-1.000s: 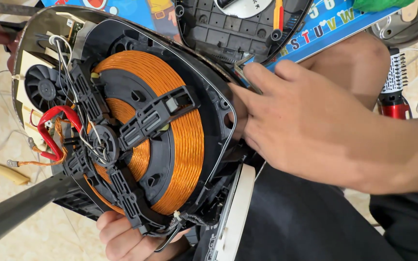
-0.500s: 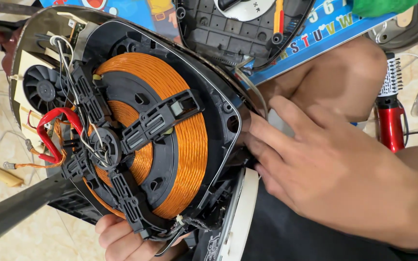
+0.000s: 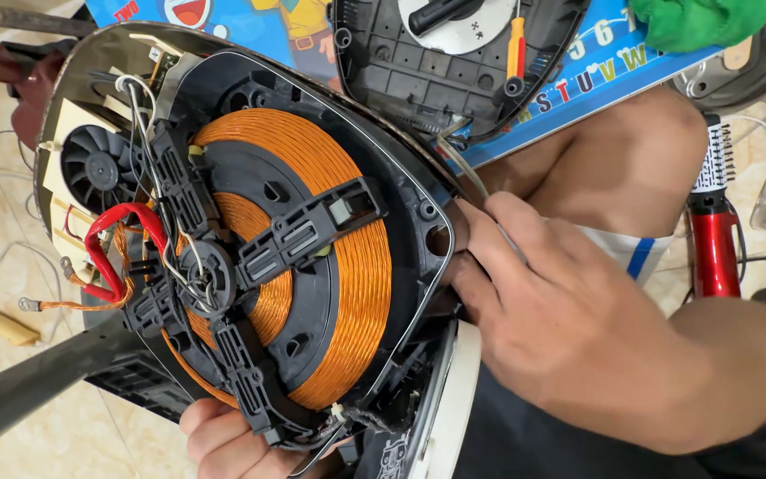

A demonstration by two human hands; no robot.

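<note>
Opened induction cooker [image 3: 250, 257] held tilted over the person's lap, copper coil [image 3: 356, 266] and small black fan [image 3: 99, 168] exposed; red wires [image 3: 117, 235] loop at its left side. Right hand [image 3: 578, 328] rests at the cooker's right rim, fingers curled against the edge beside a thin grey cable [image 3: 467, 173] (whether this grip pinches the cable cannot be told); left hand [image 3: 223, 439] supports the near underside, fingers closed round the casing. Floor [image 3: 2, 266] is pale beige tile; a blue alphabet mat [image 3: 596, 80] lies at the far side, carrying the detached grey housing [image 3: 454, 62], an orange screwdriver [image 3: 516, 49] and a green cloth [image 3: 702, 22]; a red hair-brush styler [image 3: 713, 235] lies at right.
</note>
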